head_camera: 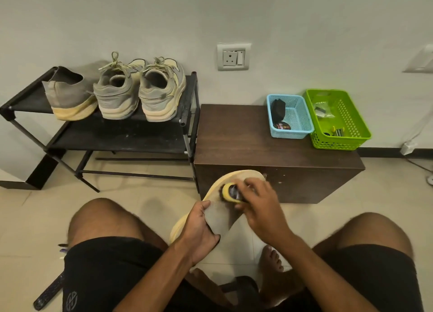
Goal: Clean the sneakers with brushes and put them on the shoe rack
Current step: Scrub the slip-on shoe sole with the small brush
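Between my knees I hold a grey sneaker (220,218) with a cream sole, its toe pointing away from me. My left hand (201,232) grips it around the heel and upper. My right hand (260,206) grips a small yellow brush (230,192), whose dark bristles press against the grey upper near the toe. On the top shelf of the black shoe rack (117,136) stand three sneakers: a matching grey one (70,96) at the left and a laced grey pair (140,91) beside it.
A dark wooden cabinet (246,143) stands right of the rack, just beyond the held shoe. On it sit a blue basket (297,133) with a polish tin and a green basket (351,124) with small tools. A dark strap (49,293) lies on the tiled floor at my left.
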